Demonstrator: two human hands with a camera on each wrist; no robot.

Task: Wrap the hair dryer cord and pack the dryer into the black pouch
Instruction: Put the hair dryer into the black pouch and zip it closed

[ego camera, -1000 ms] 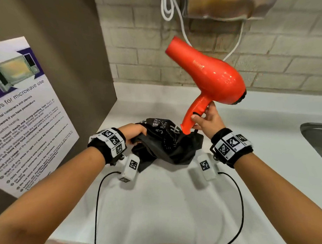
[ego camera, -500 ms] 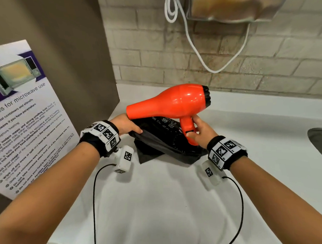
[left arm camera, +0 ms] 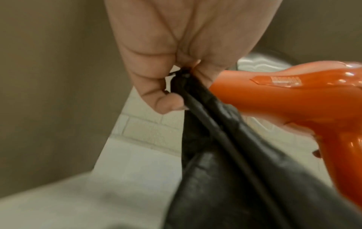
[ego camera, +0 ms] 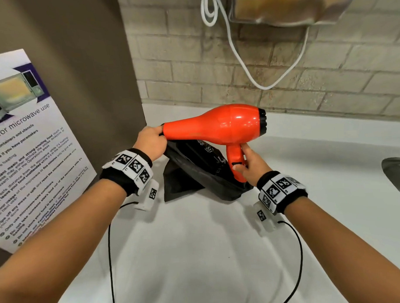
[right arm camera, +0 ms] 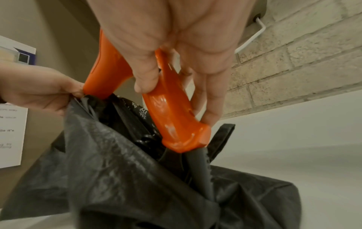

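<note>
Pouch (ego camera: 190, 174): black, mouth pinched up by left hand (ego camera: 150, 141), base on worktop (ego camera: 198, 253) near back-left corner | dryer (ego camera: 218, 125): orange, level over the mouth, handle end at the opening, right hand (ego camera: 247, 165) clasped on handle | brick wall (ego camera: 328, 90), white cable (ego camera: 236, 55), poster (ego camera: 24, 146) left, sink (ego camera: 399, 178) at right edge.

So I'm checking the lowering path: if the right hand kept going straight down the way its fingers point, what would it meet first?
Most likely the black pouch, open right below the right hand holding the hair dryer handle; depth is unclear.
</note>
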